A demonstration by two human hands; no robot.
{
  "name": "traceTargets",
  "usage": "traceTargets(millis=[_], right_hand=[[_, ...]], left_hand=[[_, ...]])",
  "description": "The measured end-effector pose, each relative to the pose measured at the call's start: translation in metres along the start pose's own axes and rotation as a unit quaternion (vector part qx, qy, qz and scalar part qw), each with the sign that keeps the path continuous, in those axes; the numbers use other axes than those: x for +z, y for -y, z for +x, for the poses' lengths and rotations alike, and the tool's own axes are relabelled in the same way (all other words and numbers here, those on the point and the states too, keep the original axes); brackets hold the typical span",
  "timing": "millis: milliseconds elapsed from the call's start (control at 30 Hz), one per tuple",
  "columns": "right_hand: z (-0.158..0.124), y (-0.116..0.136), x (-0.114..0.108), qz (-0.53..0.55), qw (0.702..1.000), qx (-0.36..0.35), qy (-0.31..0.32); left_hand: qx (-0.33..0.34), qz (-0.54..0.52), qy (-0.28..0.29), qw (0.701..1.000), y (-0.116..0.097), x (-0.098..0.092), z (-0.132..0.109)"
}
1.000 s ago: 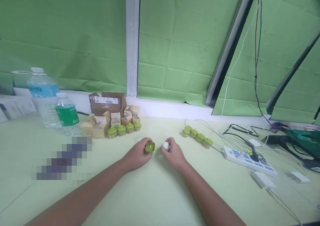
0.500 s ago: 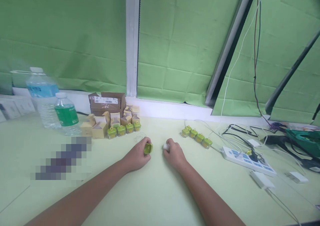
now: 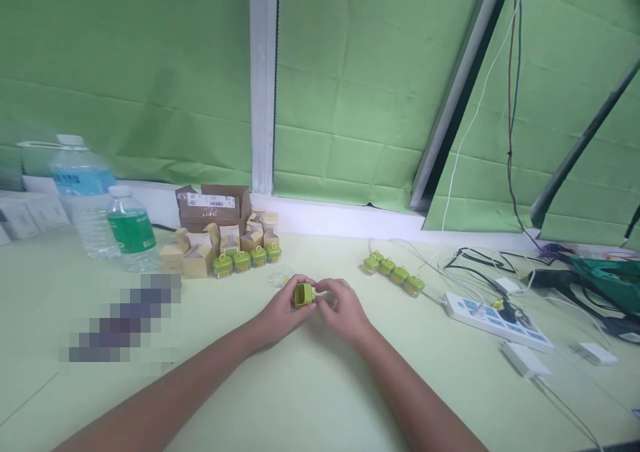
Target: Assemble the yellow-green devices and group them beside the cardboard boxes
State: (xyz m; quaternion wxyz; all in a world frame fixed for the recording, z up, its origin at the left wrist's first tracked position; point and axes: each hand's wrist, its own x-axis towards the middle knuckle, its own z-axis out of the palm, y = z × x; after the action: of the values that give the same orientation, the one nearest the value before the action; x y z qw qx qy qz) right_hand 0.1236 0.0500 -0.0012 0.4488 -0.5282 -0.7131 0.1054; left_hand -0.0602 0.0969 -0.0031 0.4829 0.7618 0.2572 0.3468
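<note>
My left hand (image 3: 283,311) is closed around a small hollow green lid (image 3: 303,295), its open side turned towards me. From the right, my right hand (image 3: 345,311) meets it, thumb and fingertips pinched at the lid's side. Between those fingers shows part of a small white piece (image 3: 323,297); most of it is hidden, so its kind is unclear. Just behind my left hand lies a clear plastic piece (image 3: 280,275) on the table. Small clear containers with green lids stand in two groups, one at the left (image 3: 242,261) and another at the right (image 3: 399,276).
Small open cartons (image 3: 199,257) and a brown cardboard box (image 3: 213,207) stand behind the left group. Two water bottles, a large one (image 3: 86,202) and a smaller one (image 3: 131,229), are farther left. A power strip (image 3: 495,322) with tangled cables lies at the right.
My right hand has moved left with the white piece, up to the green lid. My left hand has shifted slightly right and turned the lid, so the two hands now meet.
</note>
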Motion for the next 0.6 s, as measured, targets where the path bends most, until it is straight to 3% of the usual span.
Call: traceTargets(millis=[267, 433, 600], right_hand=[[0.003, -0.002, 0.008, 0.134, 0.988, 0.069, 0.028], [0.005, -0.001, 0.008, 0.164, 0.98, 0.111, 0.024], [0.004, 0.004, 0.004, 0.149, 0.984, 0.098, 0.027]], left_hand=[[0.006, -0.083, 0.033, 0.996, 0.011, -0.005, 0.006], [-0.005, -0.018, 0.032, 0.999, 0.011, -0.006, 0.005], [-0.024, 0.068, 0.021, 0.997, 0.007, -0.005, 0.003]])
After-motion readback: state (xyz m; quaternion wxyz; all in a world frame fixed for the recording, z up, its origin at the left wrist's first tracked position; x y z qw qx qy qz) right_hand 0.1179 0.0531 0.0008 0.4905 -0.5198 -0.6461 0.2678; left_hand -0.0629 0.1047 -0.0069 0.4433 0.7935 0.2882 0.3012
